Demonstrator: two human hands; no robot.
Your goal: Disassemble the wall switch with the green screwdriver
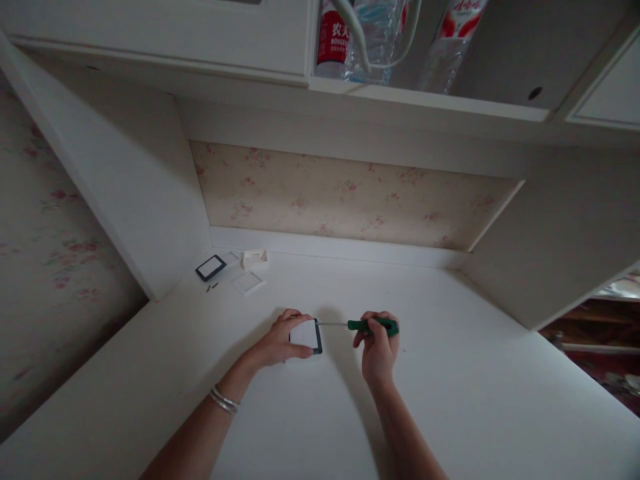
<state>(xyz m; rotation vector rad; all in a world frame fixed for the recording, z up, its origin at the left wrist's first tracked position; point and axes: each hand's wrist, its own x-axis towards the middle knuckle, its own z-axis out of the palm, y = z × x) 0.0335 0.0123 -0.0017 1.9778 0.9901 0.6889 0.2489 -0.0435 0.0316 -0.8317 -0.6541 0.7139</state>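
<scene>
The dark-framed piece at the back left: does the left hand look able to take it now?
Probably not right now: the left hand holds a similar framed piece near the screwdriver. If it were free, nothing visible seems to block the dark-framed piece.

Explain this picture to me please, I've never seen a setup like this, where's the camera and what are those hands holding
There's no machine here: these are a person's bare hands. The single picture comes from a camera worn on their head, looking forward and down. The left hand steadies a small dark-framed panel with a white face. The right hand grips a green-handled screwdriver, its shaft reaching the panel's edge. On the white desk, toward the back left, lie a similar dark-framed piece, a small white box-like part, a thin pale frame and two tiny dark bits.
</scene>
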